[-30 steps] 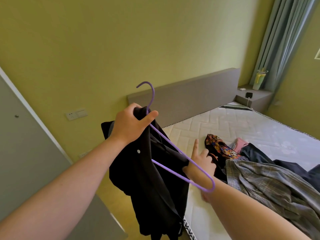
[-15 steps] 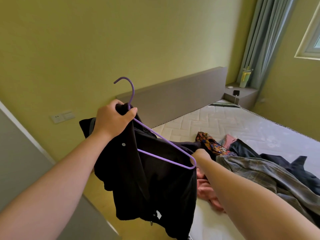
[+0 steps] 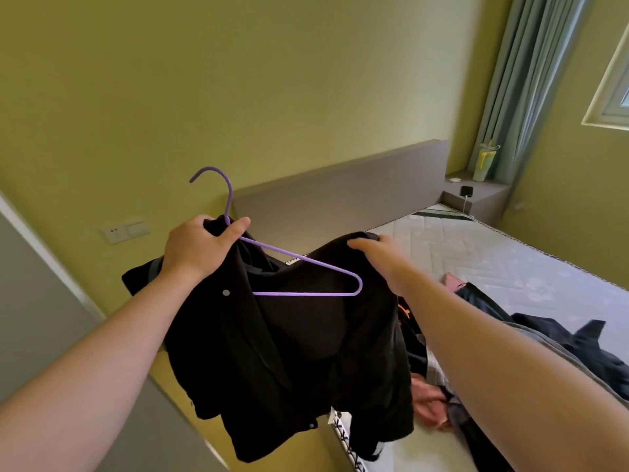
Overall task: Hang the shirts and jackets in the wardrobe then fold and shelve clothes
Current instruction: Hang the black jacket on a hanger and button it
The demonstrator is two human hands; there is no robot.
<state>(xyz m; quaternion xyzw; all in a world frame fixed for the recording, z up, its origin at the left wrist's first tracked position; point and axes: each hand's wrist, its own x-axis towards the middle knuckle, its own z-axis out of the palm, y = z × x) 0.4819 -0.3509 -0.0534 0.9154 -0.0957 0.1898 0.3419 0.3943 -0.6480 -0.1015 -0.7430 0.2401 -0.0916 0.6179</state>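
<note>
Gripping the neck of a thin purple wire hanger [image 3: 306, 294] together with the collar of a black button-front jacket [image 3: 289, 352], the left hand [image 3: 200, 247] holds both up at about 10 o'clock, fingers curled tight and thumb laid across the wire. The hook rises at 11 o'clock above that fist. The hanger's right arm and lower bar lie exposed against the black cloth. The right hand [image 3: 377, 253], at 2 o'clock, holds up a fold of the jacket's far shoulder, fingers over its top edge. The thumb is hidden, so this seems a pinch. The jacket hangs in the air between both hands, over the edge of the white quilted mattress [image 3: 476, 253]. At 4 o'clock a heap of dark and pink garments [image 3: 575, 338] lies on the mattress.
</note>
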